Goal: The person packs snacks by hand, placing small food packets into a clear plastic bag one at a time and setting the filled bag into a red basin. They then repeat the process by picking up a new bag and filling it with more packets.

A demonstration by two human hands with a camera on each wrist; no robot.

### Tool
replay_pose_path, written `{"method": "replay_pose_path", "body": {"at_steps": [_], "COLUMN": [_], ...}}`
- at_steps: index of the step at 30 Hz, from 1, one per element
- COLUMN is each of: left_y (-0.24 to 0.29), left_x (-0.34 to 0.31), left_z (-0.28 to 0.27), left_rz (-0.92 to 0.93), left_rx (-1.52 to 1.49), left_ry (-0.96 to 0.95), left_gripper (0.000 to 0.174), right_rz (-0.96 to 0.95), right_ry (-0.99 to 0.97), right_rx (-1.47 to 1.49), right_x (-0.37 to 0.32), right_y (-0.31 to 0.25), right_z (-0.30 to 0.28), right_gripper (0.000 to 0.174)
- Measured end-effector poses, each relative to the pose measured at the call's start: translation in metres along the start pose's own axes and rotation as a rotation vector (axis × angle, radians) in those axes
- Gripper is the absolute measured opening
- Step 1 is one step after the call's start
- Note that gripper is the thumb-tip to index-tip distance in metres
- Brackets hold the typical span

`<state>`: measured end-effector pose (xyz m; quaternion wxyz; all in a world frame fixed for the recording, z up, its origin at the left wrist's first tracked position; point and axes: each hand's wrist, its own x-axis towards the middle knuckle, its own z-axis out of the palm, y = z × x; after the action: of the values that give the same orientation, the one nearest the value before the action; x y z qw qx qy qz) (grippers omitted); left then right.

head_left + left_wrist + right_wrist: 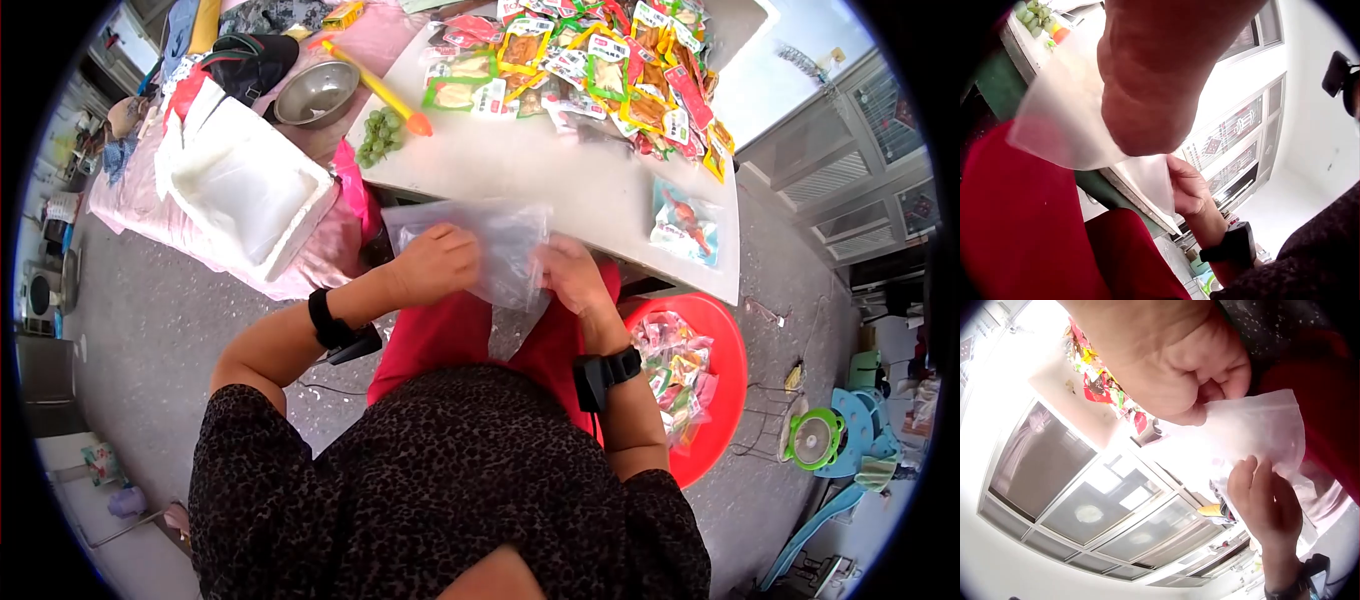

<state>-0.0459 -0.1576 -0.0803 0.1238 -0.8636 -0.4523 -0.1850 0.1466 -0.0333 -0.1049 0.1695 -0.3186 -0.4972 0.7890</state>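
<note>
A clear plastic bag (507, 255) lies spread above the lap, at the front edge of the table. My right hand (572, 272) pinches its right edge between thumb and curled fingers. On the bag's left part is my left hand (437, 262), its fingers bent against the film. From the right wrist view, the left hand (1269, 503) has its fingertips on the milky-looking bag (1260, 425). The left wrist view shows the bag (1066, 119) hanging over the red trouser legs, with the right hand (1188, 187) at its far edge. No contents show inside the bag.
Colourful sealed food packets (600, 70) are heaped across the table (520, 160). One packet (685, 222) lies apart at right. Green grapes (379, 137), a yellow-orange stick (380, 88), a metal bowl (317, 95) and a white foam box (245, 190) are leftward. A red basin (725, 370) holds packets.
</note>
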Motion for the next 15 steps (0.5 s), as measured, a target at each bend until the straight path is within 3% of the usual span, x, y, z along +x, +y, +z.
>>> {"method": "replay_pose_path", "body": {"at_steps": [5,8,11,15], "left_y": [0.008,0.022,0.034,0.043], "left_x": [-0.002,0.005,0.013,0.028], "left_z": [0.009,0.017,0.036,0.035], "left_rz": [-0.31,-0.727,-0.888,-0.972], "left_rx": [-0.263,-0.713,-0.837,-0.864], "left_ry": [0.034,-0.008,0.008,-0.002], "left_gripper": [0.014,0.015,0.021,0.02], "right_rz": [0.032,0.057,0.045,0.025], "right_ry": [0.043,0.063,0.067,-0.01], "right_rx": [0.063,0.133,0.189,0.25], "right_x": [0.007,0.009,0.008,0.005], "right_y": [0.021,0.028,0.033,0.033], "right_z": [0.008,0.02,0.028,0.029], "right_gripper": [0.007,0.008,0.008,0.006]}}
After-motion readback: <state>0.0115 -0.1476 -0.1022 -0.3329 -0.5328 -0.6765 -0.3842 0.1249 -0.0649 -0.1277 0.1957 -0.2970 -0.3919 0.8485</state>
